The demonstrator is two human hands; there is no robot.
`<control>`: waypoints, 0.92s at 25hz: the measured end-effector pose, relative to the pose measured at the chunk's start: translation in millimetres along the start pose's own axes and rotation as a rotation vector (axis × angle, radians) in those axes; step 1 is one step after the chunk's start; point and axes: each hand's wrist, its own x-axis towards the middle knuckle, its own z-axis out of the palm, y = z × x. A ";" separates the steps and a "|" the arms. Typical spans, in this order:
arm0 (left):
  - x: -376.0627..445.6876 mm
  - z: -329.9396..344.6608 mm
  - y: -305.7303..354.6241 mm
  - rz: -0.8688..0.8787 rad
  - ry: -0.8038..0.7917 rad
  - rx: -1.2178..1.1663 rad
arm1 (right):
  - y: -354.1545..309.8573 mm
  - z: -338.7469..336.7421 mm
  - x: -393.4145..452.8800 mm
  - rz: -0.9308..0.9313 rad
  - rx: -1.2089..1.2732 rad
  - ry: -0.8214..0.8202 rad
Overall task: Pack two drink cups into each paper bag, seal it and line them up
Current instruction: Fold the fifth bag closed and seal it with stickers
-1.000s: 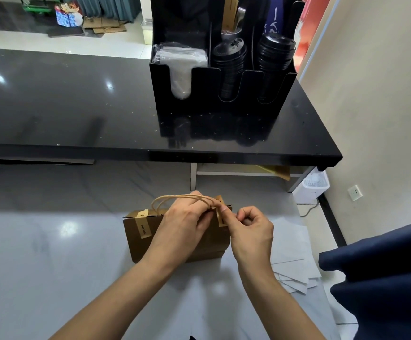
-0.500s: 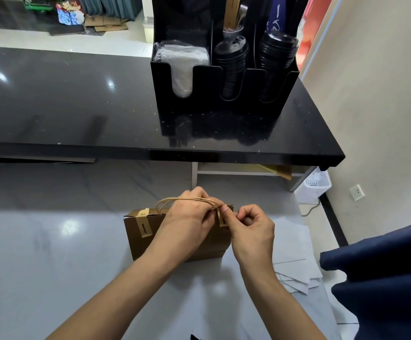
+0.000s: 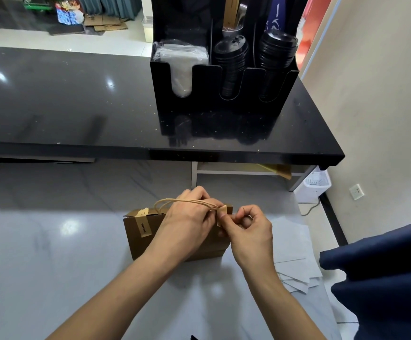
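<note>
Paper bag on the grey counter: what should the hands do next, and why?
Probably press the second sticker down over the folded top. The paper bag already has one sticker stuck near its left end, while the right hand pinches this one at the right end, not yet flat. The left hand holds the top by the handles.

We record only slight change over the last second: the right hand (image 3: pixel 249 233) has drawn in a little closer to the left hand (image 3: pixel 189 220), its fingertips now pinching the small tan sticker strip (image 3: pixel 221 215) at the right end of the folded top of the brown kraft paper bag (image 3: pixel 140 244). The left hand has settled marginally lower over the bag's twisted paper-cord handles (image 3: pixel 175 201). We also note that the view itself has shifted slightly, the counter scene sitting a touch lower in frame.
</note>
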 end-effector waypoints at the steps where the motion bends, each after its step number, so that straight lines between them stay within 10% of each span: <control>1: -0.2 0.2 0.1 -0.003 0.001 -0.001 | 0.5 -1.2 0.6 0.016 -0.021 -0.010; 23: 3.3 8.1 2.5 0.036 0.086 0.084 | 34.6 -16.8 19.0 -0.078 -0.349 -0.137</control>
